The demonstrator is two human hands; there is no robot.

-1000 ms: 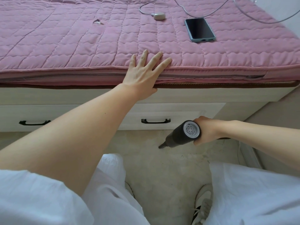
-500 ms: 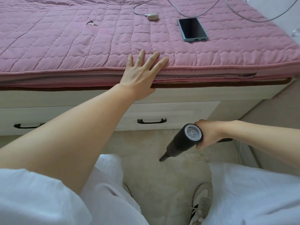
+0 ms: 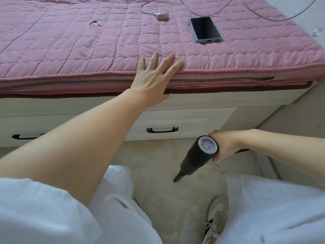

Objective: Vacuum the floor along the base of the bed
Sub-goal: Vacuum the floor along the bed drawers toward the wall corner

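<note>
Pale speckled floor (image 3: pixel 158 159) runs below the cream drawer-fronted bed base (image 3: pixel 190 118), where the right hand (image 3: pixel 224 147) grips a black cylindrical handheld vacuum (image 3: pixel 197 157), nozzle angled floorward, left hand (image 3: pixel 151 80) resting flat-fingered on the pink quilted mattress (image 3: pixel 88 50); next, probably sweep toward the base.

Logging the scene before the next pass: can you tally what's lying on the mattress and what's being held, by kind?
Phones on the mattress: 1, the phone
Small white pucks on a cable: 1, the charger puck
Cables: 2 visible, the puck's cable and a longer cable
Handheld vacuums: 1, the vacuum, gripped by the right hand
Total: 5
</note>
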